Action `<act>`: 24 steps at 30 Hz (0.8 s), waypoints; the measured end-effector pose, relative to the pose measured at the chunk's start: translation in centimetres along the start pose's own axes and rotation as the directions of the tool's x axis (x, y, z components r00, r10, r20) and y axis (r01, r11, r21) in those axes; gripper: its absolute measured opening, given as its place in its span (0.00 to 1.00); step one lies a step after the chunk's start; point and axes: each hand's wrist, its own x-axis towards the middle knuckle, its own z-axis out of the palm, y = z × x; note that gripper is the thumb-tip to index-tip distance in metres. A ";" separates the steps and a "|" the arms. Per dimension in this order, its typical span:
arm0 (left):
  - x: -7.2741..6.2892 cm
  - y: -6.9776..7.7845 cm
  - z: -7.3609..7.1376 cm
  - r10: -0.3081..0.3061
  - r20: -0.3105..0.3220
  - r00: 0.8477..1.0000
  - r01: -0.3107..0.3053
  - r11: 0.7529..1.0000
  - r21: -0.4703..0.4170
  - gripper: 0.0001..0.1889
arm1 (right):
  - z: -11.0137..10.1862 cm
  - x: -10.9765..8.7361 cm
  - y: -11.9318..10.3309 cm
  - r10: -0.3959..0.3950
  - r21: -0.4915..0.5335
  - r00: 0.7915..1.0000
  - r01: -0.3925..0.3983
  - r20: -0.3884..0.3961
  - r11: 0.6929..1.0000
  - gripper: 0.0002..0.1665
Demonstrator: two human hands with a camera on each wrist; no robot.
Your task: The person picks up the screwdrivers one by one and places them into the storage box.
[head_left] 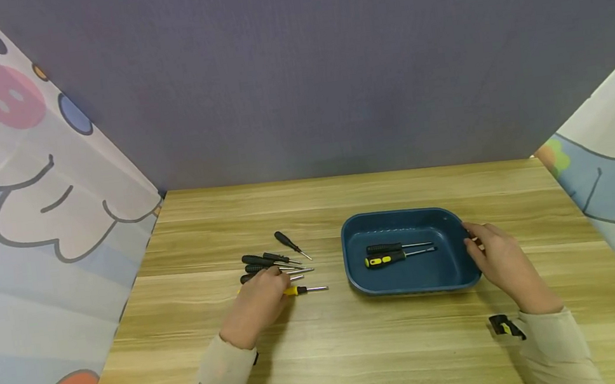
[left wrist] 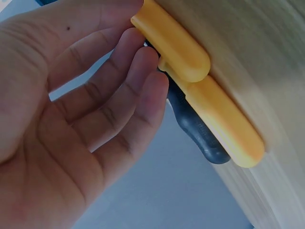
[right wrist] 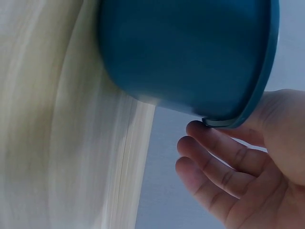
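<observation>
My left hand [head_left: 258, 304] is low over the pile of screwdrivers on the table's left half. Its thumb and forefinger are at a yellow-handled screwdriver [head_left: 295, 291], pinching it by the handle. In the left wrist view, that yellow handle [left wrist: 178, 47] overlaps a second yellow handle [left wrist: 231, 126] and a black one [left wrist: 198, 131]. To the right stands a blue tray [head_left: 450, 270], holding a black screwdriver [head_left: 383, 248] and a black-and-yellow one [head_left: 386, 260]. My right hand [head_left: 502, 257] grips the tray's right rim; the right wrist view hides most of its thumb behind the wall.
Several black-handled screwdrivers lie fanned just beyond my left hand, shafts toward the tray. One small black screwdriver [head_left: 287, 242] lies apart, farther back. The wooden table [head_left: 362, 358] ends at a grey wall [head_left: 327, 74], with printed cartoon panels [head_left: 25, 188] at the sides.
</observation>
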 end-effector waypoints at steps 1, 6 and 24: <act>0.0 0.0 0.1 0.001 -0.002 1.000 -0.001 1.000 0.001 0.07 | 0.0 0.0 0.0 0.000 0.000 1.000 0.000 0.001 1.000 0.21; 0.1 -0.1 0.3 0.000 -0.007 1.000 0.000 1.000 -0.002 0.06 | 0.0 0.0 0.0 0.006 0.001 1.000 -0.006 0.005 1.000 0.21; 0.3 0.0 0.4 0.008 -0.019 1.000 -0.007 0.999 0.032 0.05 | -0.2 0.0 -0.1 0.037 0.009 0.999 -0.038 0.030 0.999 0.21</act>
